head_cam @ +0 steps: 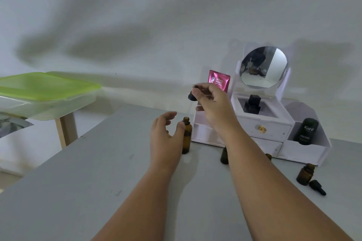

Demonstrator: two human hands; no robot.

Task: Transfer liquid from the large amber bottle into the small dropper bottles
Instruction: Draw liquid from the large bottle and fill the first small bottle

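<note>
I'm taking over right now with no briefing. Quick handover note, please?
Left hand open, thumb against the large amber bottle, which stands uncapped on the table.
Right hand pinches a black dropper cap above it.
One small dropper bottle stands open at right, its loose cap lying beside it; a second small bottle shows behind the right forearm.
Fill levels cannot be told; transfers remain.

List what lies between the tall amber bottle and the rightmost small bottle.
Head view: the right forearm, with a small dark bottle and another bottle's neck beside it.
</note>
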